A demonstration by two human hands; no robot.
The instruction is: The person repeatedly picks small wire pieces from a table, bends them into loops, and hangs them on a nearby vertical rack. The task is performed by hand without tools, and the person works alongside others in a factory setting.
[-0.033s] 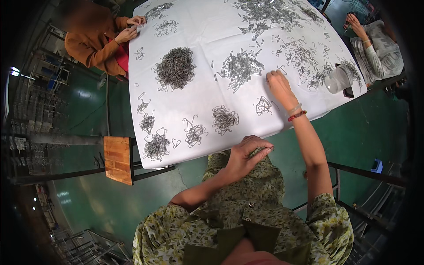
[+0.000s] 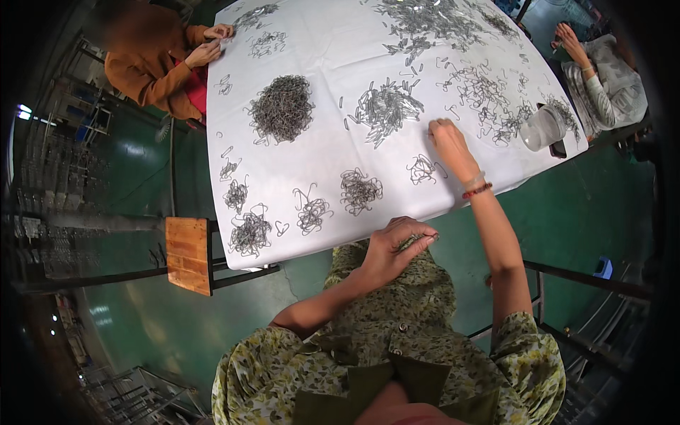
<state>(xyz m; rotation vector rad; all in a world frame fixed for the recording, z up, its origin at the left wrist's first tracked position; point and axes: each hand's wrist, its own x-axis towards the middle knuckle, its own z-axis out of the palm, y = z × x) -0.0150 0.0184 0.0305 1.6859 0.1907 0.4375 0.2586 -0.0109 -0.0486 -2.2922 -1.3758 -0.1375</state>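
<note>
"So, what's in the left hand (image 2: pixel 389 248)?"

"A small wire piece (image 2: pixel 435 236), pinched between thumb and forefinger just off the near table edge, in front of the leaf-print clothing (image 2: pixel 404 297). Its shape is too small to tell."

"And the right hand (image 2: pixel 451 147)?"

"Out over the white tabletop (image 2: pixel 319 159), fingers bunched and pointing away, beside the heap of slim silver metal loops (image 2: pixel 388 111). I can't tell whether they grip anything."

"Where are the bent wire hooks (image 2: pixel 423 170)?"

"A few lie left of the right wrist. Farther left is a small tangled pile (image 2: pixel 361 191); the big dark mound (image 2: pixel 282 110) sits left of the silver heap."

"Over on the right?"

"A translucent plastic tub (image 2: pixel 543 127), near the table's edge, among scattered hooks."
</note>
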